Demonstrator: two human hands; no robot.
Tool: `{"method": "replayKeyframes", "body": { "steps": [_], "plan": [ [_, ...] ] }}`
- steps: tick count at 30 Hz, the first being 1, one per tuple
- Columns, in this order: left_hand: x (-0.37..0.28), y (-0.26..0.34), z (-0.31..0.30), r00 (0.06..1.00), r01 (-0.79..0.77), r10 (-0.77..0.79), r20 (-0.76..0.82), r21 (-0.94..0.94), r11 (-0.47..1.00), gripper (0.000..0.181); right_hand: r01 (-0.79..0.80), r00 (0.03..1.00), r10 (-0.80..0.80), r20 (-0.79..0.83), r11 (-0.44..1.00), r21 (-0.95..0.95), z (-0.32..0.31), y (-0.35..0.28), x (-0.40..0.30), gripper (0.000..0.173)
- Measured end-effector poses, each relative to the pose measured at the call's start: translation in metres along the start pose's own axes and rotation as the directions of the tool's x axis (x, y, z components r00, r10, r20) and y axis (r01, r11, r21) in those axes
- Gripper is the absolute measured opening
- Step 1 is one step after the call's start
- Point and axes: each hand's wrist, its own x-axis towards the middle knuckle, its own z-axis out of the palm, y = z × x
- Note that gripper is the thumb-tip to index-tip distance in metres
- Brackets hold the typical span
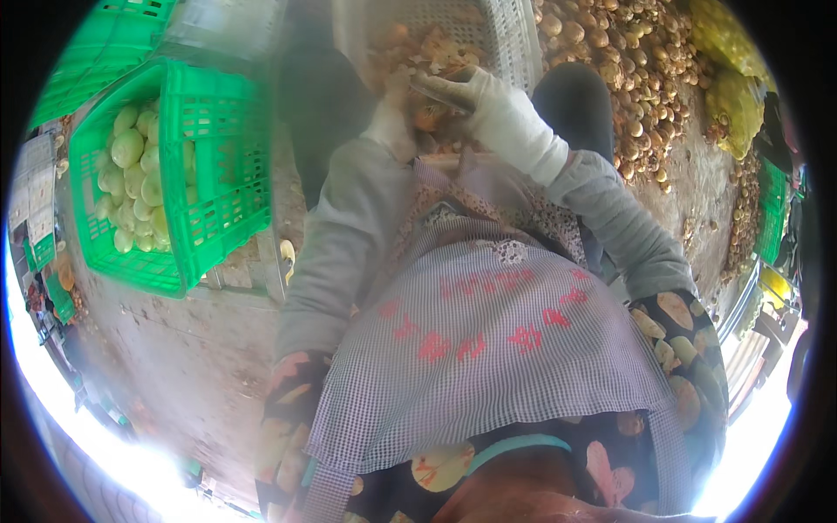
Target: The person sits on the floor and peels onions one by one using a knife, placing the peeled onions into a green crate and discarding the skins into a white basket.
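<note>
Both hands wear whitish gloves and meet over a pale plastic basket [516, 52] between the knees. My right hand [500, 108] is closed on a dark, elongated tool [444, 93], perhaps a knife, which points left towards my left hand [395, 108]. Haze blurs the left hand, so its fingers and anything in them cannot be made out. Brown onion skins [451, 49] and whole onions lie in the basket beyond and beneath the hands.
To the left, a green plastic crate [173, 176] holds peeled onions [127, 149]. Many unpeeled onions [631, 91] are spread over the floor at the upper right, near yellow mesh sacks [735, 111]. Another green crate [771, 209] stands at the far right.
</note>
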Motion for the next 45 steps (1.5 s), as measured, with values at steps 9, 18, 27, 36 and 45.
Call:
{"method": "replayKeyframes", "body": {
  "steps": [9, 18, 27, 36, 45],
  "plan": [
    [-0.024, 0.012, 0.017, 0.903, -0.127, 0.138, 0.406, -0.054, 0.990, 0.077, -0.349, 0.934, 0.335, 0.121, 0.796, 0.494, -0.004, 0.016, 0.012, 0.027],
    [0.014, -0.016, 0.016, 0.693, -0.674, 0.701, 0.167, 0.497, 0.547, 0.047, -0.521, 0.850, 0.466, 0.246, 0.673, 0.526, -0.034, 0.002, 0.024, 0.033],
    [-0.004, -0.014, 0.008, 0.530, -0.704, 0.781, 0.331, 0.685, 0.188, 0.058, -0.476, 0.816, 0.446, 0.367, 0.160, 0.865, -0.029, 0.036, 0.011, 0.037],
    [-0.027, 0.002, -0.006, 0.806, -0.511, 0.499, 0.318, -0.054, 0.858, 0.065, -0.409, 0.557, 0.739, 0.379, -0.154, 0.900, 0.000, 0.052, -0.016, 0.042],
    [-0.011, -0.004, -0.015, 0.752, -0.560, 0.562, 0.346, -0.116, 0.821, 0.067, -0.154, 0.941, 0.334, -0.059, 0.575, 0.804, 0.004, 0.013, -0.028, 0.043]
  ]
}}
